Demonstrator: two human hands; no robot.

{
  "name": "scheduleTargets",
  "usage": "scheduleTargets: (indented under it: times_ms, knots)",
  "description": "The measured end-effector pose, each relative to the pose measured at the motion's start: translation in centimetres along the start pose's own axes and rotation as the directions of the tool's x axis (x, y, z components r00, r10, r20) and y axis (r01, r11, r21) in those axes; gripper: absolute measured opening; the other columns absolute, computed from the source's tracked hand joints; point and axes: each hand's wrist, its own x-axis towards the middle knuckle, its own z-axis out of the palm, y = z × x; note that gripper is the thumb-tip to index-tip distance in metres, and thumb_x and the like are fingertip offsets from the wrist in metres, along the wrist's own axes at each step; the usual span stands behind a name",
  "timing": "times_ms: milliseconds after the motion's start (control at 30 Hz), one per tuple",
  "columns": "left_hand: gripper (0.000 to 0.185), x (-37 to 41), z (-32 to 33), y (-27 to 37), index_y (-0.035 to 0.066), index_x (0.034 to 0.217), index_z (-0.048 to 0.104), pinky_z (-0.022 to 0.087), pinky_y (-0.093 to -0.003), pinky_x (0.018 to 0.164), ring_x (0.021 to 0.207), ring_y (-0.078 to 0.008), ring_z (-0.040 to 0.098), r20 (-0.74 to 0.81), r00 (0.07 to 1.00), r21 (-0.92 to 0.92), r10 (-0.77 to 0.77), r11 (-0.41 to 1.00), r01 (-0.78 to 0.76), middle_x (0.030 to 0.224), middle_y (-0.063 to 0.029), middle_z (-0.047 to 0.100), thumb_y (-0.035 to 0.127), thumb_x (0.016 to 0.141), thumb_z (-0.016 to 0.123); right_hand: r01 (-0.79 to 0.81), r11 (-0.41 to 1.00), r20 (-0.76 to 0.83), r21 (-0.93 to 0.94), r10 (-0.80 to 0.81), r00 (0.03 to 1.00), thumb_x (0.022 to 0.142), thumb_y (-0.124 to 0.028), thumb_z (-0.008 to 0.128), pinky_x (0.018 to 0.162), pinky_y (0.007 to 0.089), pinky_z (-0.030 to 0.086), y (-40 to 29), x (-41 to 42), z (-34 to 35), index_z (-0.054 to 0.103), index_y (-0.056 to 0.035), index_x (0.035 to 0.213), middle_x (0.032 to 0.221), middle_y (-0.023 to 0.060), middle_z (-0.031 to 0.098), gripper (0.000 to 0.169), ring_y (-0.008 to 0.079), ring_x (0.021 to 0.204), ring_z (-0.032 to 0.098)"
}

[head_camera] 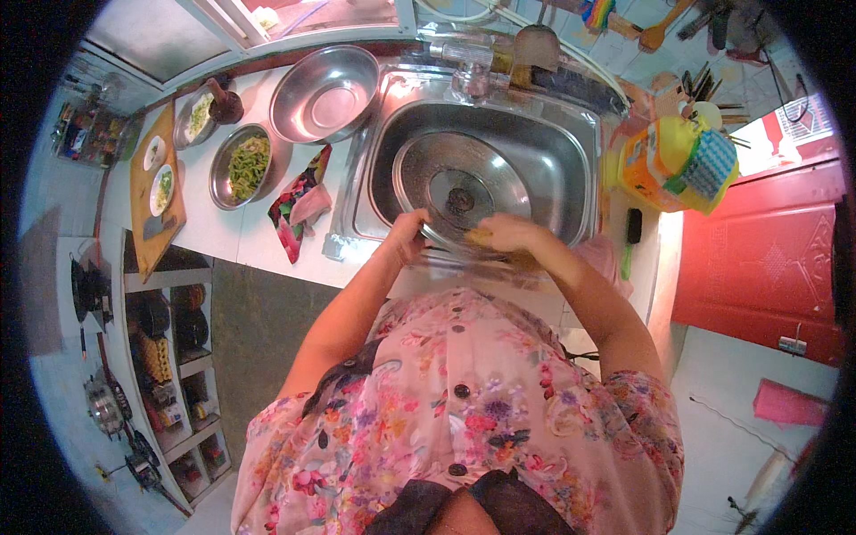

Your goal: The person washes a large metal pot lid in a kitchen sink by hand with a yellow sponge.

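Note:
In the steel sink a round metal-rimmed pan or lid lies tilted, with a dark round centre; which of the two it is, I cannot tell. My left hand grips its near left rim, thumb on the upper side. Blurred by motion, my right hand presses a yellowish scrubber or sponge against the near right part of the rim. The fingers hide most of the scrubber. Above the sink's back edge stands the metal faucet.
Left of the sink are a large steel bowl, a bowl of green vegetables, a floral cloth and a cutting board with small dishes and a cleaver. At right stand a yellow jug and a brush.

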Motion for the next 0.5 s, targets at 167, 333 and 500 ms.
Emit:
scheduleTargets:
  times_ms: [167,333,500]
  knots:
    - [0.011,3.8,-2.8,-1.0,0.007,0.076,0.052,0.050,-0.0329,0.059,0.061,-0.0198,0.057,0.060,0.996,0.054,-0.060,0.997,0.057,0.071,-0.0041,0.057,0.013,0.067,0.050,0.211,0.975,-0.136,0.068,-0.200,0.970,0.074,-0.031,0.056,0.067,0.0407,0.047,3.1,0.7,1.0,0.063,-0.0004,0.080,0.082,0.0197,0.061,0.033,0.0341,0.076,0.060]
    - [0.027,3.1,-1.0,-0.5,0.007,0.097,0.051,0.050,-0.0327,0.056,0.064,-0.0177,0.056,-0.057,0.998,0.076,0.019,0.997,-0.015,0.079,-0.0048,0.057,0.027,0.080,0.054,-0.188,0.953,-0.181,-0.239,0.146,0.972,0.070,-0.026,0.057,0.062,0.0397,0.047,5.3,1.6,1.7,0.062,0.0003,0.077,0.077,0.0194,0.061,0.027,0.0328,0.068,0.059]
    - [0.026,-1.5,0.8,-2.5,0.008,0.105,0.046,0.050,-0.0298,0.054,0.072,-0.0176,0.056,0.000,0.983,0.223,0.181,0.959,-0.177,0.087,-0.0061,0.056,0.014,0.081,0.054,0.268,0.928,-0.125,0.260,-0.243,0.962,0.069,-0.020,0.057,0.067,0.0373,0.045,0.6,1.9,1.3,0.063,-0.0013,0.085,0.086,0.0174,0.061,0.025,0.0294,0.080,0.059]
